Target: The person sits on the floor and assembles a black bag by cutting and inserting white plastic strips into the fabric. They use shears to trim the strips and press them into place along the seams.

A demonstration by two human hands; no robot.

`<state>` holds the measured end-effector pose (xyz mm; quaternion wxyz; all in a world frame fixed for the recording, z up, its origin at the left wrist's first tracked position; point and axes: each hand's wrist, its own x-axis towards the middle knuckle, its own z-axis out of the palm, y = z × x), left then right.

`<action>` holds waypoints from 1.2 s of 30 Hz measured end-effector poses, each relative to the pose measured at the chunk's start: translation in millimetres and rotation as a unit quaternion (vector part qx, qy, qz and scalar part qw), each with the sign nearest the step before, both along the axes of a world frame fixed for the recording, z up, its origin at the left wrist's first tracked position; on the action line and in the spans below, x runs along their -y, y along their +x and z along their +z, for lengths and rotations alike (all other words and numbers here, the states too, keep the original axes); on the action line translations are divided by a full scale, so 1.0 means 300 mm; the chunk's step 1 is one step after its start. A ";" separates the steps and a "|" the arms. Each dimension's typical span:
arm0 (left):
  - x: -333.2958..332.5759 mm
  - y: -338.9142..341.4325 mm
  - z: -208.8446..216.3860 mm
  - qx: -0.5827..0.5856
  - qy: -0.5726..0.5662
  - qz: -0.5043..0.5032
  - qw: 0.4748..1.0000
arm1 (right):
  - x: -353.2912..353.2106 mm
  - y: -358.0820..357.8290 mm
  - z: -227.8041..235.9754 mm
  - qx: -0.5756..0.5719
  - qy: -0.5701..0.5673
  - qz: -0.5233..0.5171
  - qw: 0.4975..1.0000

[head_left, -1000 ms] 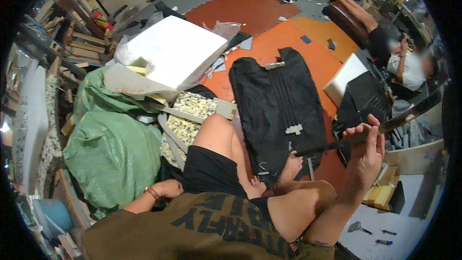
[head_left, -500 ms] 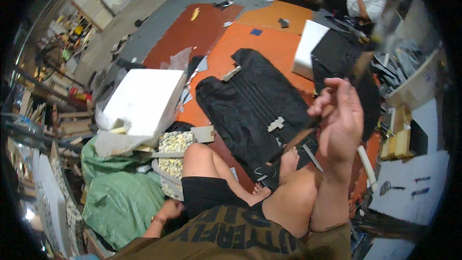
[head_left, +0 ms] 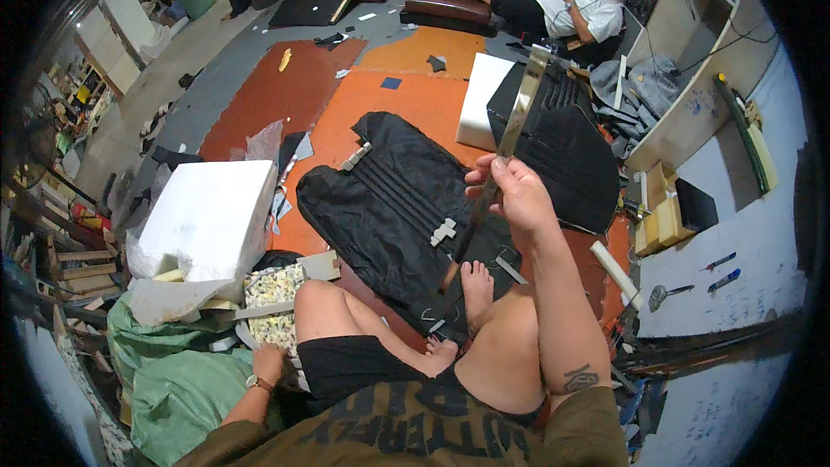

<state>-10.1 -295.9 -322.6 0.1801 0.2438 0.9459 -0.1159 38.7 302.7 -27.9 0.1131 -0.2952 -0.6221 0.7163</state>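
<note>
My right hand (head_left: pixel 519 195) is raised over the floor, fingers closed around the middle of a long, flat metal strip (head_left: pixel 522 108). The strip is shiny at its upper end and looks brownish at its lower end, which hangs above my foot. Below it a black cover (head_left: pixel 380 195) with stitched channels lies spread out. A pale notched piece (head_left: pixel 443 232) sits on the cover, and another pale piece (head_left: pixel 355 156) lies by its far edge. My left hand (head_left: pixel 270 363) is down beside my thigh, against a speckled foam block (head_left: pixel 275 284); its fingertips are hidden.
A white foam slab (head_left: pixel 207 212) stands at left, above green sacking (head_left: pixel 177 372). To the right are a black padded piece (head_left: pixel 566 151), a yellow wooden box (head_left: pixel 661 207) and a white board (head_left: pixel 700 272) with tools. Another person (head_left: pixel 566 13) reclines at the far right.
My view has shifted, so the scene sits further left. The strip, blurred before, is now held steeply upright in my right hand. My left hand shows more clearly beside the foam.
</note>
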 end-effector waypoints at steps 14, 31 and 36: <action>-0.403 -0.210 1.040 -0.189 0.857 0.207 0.432 | 0.197 -0.111 -0.026 -0.096 0.092 0.132 0.982; -0.957 -0.101 0.775 0.327 0.827 0.277 0.365 | 0.276 -0.053 -0.105 0.027 0.360 0.273 0.892; -0.936 -0.105 0.791 0.277 0.808 0.322 0.408 | 0.246 -0.070 -0.066 -0.010 0.320 0.248 0.914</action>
